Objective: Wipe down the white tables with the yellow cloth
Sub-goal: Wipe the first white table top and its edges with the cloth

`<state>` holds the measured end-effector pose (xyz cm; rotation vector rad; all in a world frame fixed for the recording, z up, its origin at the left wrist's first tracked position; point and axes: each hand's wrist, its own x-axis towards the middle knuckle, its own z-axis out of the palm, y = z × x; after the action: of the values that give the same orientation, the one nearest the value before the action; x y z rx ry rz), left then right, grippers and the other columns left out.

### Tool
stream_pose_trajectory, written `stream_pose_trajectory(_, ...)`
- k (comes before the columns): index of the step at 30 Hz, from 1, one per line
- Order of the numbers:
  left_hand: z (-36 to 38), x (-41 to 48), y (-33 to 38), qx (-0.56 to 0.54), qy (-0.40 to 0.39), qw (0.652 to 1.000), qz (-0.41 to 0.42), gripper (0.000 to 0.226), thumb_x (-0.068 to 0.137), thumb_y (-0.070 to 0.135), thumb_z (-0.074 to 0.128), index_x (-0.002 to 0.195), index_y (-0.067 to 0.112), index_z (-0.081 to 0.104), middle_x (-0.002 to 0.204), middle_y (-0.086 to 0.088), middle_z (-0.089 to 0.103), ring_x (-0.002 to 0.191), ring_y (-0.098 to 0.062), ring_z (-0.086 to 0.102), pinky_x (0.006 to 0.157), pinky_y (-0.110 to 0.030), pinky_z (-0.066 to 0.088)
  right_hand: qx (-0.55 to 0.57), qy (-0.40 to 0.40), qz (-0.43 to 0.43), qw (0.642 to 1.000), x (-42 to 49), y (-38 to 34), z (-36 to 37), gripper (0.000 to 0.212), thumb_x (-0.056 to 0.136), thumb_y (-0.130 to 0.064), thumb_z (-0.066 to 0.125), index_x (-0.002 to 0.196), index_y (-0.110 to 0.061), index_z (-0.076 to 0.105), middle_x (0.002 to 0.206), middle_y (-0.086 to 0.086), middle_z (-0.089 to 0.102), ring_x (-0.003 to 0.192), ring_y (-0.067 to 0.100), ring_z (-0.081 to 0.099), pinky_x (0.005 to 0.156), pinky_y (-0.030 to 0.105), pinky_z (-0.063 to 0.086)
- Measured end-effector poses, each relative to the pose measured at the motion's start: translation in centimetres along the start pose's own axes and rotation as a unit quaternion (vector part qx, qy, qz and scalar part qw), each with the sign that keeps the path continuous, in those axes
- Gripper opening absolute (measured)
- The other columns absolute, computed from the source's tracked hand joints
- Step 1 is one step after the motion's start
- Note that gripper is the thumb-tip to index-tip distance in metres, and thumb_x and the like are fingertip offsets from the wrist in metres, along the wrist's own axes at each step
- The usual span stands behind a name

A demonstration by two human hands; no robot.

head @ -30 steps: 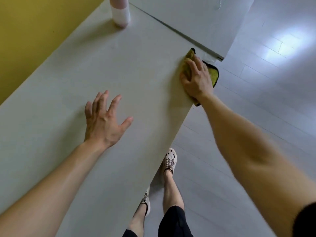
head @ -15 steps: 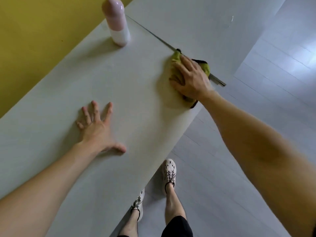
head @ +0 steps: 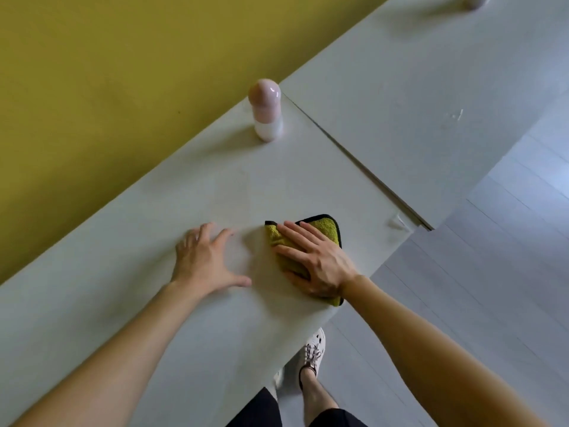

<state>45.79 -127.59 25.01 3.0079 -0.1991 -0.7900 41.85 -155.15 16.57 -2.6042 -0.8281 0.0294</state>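
The yellow cloth (head: 326, 231) with a dark hem lies folded on the near white table (head: 129, 251), close to its front edge. My right hand (head: 314, 261) lies flat on the cloth with straight fingers, pressing it down and covering most of it. My left hand (head: 204, 260) rests spread on the bare tabletop just left of the cloth, fingers splayed, holding nothing. A second white table (head: 415, 97) adjoins at the far right across a narrow seam.
A pink and white bottle (head: 266, 110) stands upright near the seam at the back of the near table. A yellow wall (head: 123, 87) runs along the tables' far side. Grey plank floor (head: 492, 272) lies to the right. My white shoes (head: 312, 352) show below the table edge.
My right hand has slid the cloth from the seam toward me and to the left along the front edge. My left hand stays planted, and the two hands are now close together.
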Motion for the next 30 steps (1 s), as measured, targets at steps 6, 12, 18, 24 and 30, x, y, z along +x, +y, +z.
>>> stream_pose_trajectory(6,-6.6,9.5,2.4,-0.214,0.243,0.944,0.058,0.094,0.078,0.057,0.090,0.155,0.021,0.049,0.142,-0.009,0.062,0.130,-0.032,0.062,0.104,-0.048,0.054,-0.041,0.100,0.229,0.968,5.1,5.5,-2.1,0.068,0.105,-0.059,0.057,0.164,-0.027,0.046,0.180,0.008,0.025,0.169,0.027,0.017,0.135,0.052,0.020)
stream_pose_trajectory(12,-9.9,19.1,8.6,-0.242,0.289,0.918,0.120,0.133,0.075,0.048,0.096,0.174,0.018,0.012,0.158,-0.017,0.042,0.140,-0.037,0.050,0.114,-0.048,0.051,-0.046,0.123,0.235,0.963,4.7,5.8,-1.4,0.067,0.104,-0.056,0.062,0.163,-0.026,0.050,0.179,0.009,0.028,0.168,0.027,0.020,0.134,0.052,0.022)
stream_pose_trajectory(18,-10.1,19.5,7.0,-0.265,0.326,0.897,0.138,0.092,0.085,0.029,0.088,0.163,0.017,0.040,0.151,-0.009,0.056,0.131,-0.028,0.058,0.103,-0.037,0.050,-0.038,0.135,0.217,0.966,4.7,5.5,-1.3,0.064,0.104,-0.051,0.067,0.160,-0.025,0.054,0.177,0.010,0.031,0.167,0.029,0.022,0.135,0.052,0.023)
stream_pose_trajectory(24,-6.2,11.7,-3.1,-0.269,0.379,0.885,0.017,0.083,0.089,0.034,0.086,0.157,0.017,0.042,0.149,-0.009,0.058,0.127,-0.033,0.061,0.096,-0.043,0.056,-0.036,0.108,0.212,0.971,5.0,5.1,-1.5,0.059,0.109,-0.050,0.060,0.160,-0.022,0.054,0.178,0.012,0.029,0.168,0.029,0.018,0.134,0.056,0.022)
stream_pose_trajectory(30,-3.5,4.4,-11.3,-0.301,0.422,0.841,-0.155,0.084,0.083,0.031,0.091,0.152,0.016,0.045,0.148,-0.013,0.054,0.127,-0.035,0.055,0.098,-0.046,0.051,-0.008,0.064,0.156,0.986,5.8,0.2,0.4,0.061,0.107,-0.041,0.063,0.163,-0.020,0.050,0.179,0.014,0.024,0.169,0.031,0.015,0.133,0.060,0.021)
